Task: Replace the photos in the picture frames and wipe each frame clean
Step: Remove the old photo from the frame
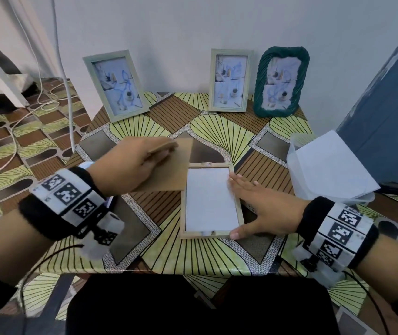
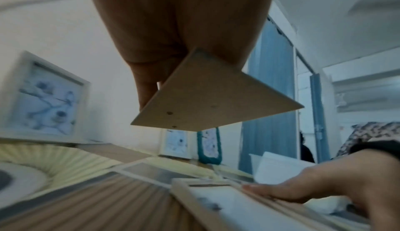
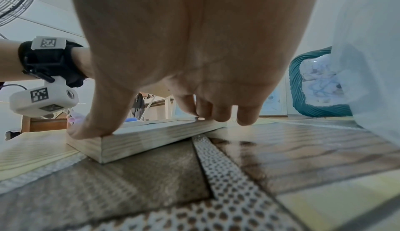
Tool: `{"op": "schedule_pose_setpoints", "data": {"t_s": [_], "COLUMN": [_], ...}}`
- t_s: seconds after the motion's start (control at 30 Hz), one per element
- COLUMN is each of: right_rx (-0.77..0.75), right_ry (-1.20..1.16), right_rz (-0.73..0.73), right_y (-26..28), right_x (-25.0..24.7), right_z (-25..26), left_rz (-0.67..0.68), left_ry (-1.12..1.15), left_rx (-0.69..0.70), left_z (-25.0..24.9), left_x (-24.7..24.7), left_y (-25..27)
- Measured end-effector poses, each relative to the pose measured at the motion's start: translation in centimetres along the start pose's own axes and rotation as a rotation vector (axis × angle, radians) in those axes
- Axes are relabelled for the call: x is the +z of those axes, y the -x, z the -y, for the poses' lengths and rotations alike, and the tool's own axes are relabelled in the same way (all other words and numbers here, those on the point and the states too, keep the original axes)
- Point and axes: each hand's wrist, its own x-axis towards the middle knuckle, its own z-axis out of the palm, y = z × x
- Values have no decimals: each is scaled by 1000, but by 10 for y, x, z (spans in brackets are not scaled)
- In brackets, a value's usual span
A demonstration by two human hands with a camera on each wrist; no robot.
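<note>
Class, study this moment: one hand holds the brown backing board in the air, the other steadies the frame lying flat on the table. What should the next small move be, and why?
Probably lower the backing board into the open frame. The left hand holds the board lifted beside it, the frame lies back-up with a white sheet already inside, and the right hand rests spread on its right rail, steadying it.

Pale grained wooden frame (image 1: 238,209); glossy patterned tablecloth (image 1: 169,250).
</note>
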Motion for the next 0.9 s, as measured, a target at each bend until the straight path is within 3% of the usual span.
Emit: {"op": "schedule_pose_setpoints", "data": {"t_s": [0.17,0.27,0.33,0.37,0.43,0.5,0.7,0.9], "right_rx": [9,19,22,22,22,24,30,37], "right_ry": [1,1,12,19,33,36,14,-33], "right_rz": [-11,-11,-13,-15,-14,-9,-24,-20], "right_y": [-1,-1,-1,0,0,2,3,-1], "right_x": [0,-1,-1,-1,-2,-3,-4,-12], "right_z": [0,3,5,7,10,12,13,10], "left_rz": [151,188,216,309,636,749,753,290], "left_ry": [-116,-89,-234,-315,-420,-481,-368,-156], "left_rx": [-126,-82,-30,-37,-82,-79,-151,-124], "left_z": [22,21,19,22,25,25,12,-8], "left_x": [2,13,19,24,33,36,28,14], "left_y": [26,44,51,53,53,52,40,6]}}
